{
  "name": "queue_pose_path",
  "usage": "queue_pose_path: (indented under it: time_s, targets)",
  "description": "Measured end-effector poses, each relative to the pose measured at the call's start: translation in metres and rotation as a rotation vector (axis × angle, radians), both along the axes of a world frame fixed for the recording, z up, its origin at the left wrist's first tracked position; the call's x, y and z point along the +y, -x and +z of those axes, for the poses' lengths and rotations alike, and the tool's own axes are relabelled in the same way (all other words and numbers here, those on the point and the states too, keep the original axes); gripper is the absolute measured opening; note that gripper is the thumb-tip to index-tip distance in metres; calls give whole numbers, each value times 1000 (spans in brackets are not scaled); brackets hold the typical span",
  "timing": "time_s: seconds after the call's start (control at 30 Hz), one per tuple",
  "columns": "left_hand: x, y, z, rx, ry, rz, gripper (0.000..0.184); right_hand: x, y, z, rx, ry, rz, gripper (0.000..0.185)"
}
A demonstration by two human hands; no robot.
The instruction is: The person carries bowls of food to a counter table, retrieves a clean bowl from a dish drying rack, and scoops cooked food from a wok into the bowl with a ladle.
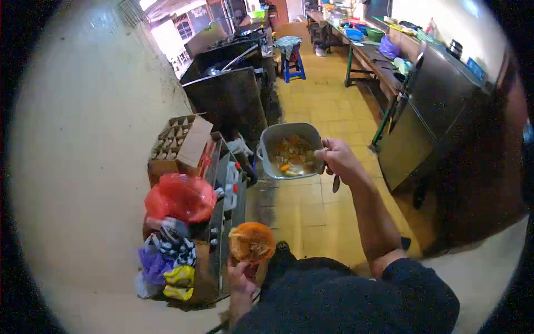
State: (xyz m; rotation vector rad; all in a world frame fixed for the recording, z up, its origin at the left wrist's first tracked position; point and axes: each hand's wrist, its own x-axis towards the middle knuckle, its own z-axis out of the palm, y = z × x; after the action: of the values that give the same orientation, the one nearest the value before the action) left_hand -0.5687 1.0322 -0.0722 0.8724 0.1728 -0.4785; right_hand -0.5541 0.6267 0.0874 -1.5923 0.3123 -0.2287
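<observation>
The grey tub (289, 129) is out in front of you, above the yellow tiled floor (334, 239), and your right hand (340, 160) grips it at its right side. Your thumb lies over the rim, and the tub tips toward you enough to show the soup (292, 153) inside, with orange pieces among it. A slim dark piece (336, 184) hangs just under that hand; you can't make out what it is.

Your left hand (240, 277) grips an orange bowl (260, 227) from below, nearer your body and well apart from the tub. Pale food sits in the bowl, too blurred to name.

On your left, a low shelf (240, 209) stands near the wall, with white bottles (231, 173) in it. Beside it are a divided cardboard box (196, 139), a red plastic bag (181, 197), a purple bag (156, 266) and a yellow bag (179, 281). Ahead of you stands a blue stool (295, 69). On your right are a metal cabinet (409, 147) and a long surface (370, 53) bearing a blue basin (354, 35) and a green basin (375, 35).
</observation>
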Motion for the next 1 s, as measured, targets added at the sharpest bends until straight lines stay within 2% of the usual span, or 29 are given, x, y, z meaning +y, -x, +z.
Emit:
queue_pose_path:
  time_s: [0.07, 0.13, 0.17, 0.2, 0.27, 0.3, 0.33, 0.37, 0.4, 0.47, 0.5, 0.6, 0.67, 0.77, 0.87, 0.93, 1.0]
  targets:
    - [-47, -61, -11, 32, 17, -19, 62, -45, -40, -32, 25, 85, -75, 18]
    - [-117, -184, -16, -88, 30, -115, 61, -109, -98, -58, 52, 6, -161, 15]
    - [-143, -230, -18, -79, -66, -92, 59, -129, -117, -47, 110, -76, -124, 15]
    - [-166, -270, -24, -72, -137, -138, 64, -149, -134, -62, 104, 9, -180, 16]
    - [-221, -345, 1, 14, -201, -243, 67, -202, -152, -122, 98, -18, -309, 14]
    - [-255, -379, 11, -37, -162, -262, 69, -205, -161, -103, 131, -61, -360, 12]
    - [-288, -413, 20, -88, -124, -279, 71, -228, -171, -137, 133, 16, -473, 12]
    - [-316, -449, 20, -17, -102, -329, 70, -233, -182, -122, 231, 10, -515, 14]
    - [-353, -486, 31, -21, -97, -330, 70, -256, -193, -129, 361, 12, -538, 16]
    - [-434, -549, 55, 9, -198, -461, 70, -305, -224, -143, 349, -52, -542, 17]
    - [-474, -582, 54, -33, -79, -499, 69, -328, -244, -149, 338, -18, -671, 17]
    - [-593, -666, 57, -63, -34, -603, 65, -412, -309, -173, 326, -5, -918, 17]
    - [-676, -714, 51, -84, -28, -596, 64, -495, -354, -182, 290, 82, -827, 16]
    - [-795, -780, 39, -60, 39, -599, 64, -612, -440, -147, 262, 5, -874, 15]
    - [-898, -839, 51, -7, -41, -562, 64, -745, -517, -149, 233, 32, -750, 17]
    - [-967, -876, 69, 15, -1, -516, 64, -827, -577, -134, 230, 31, -755, 19]
    - [-1019, -920, 61, 28, -1, -450, 66, -902, -638, -128, 176, 202, -724, 21]
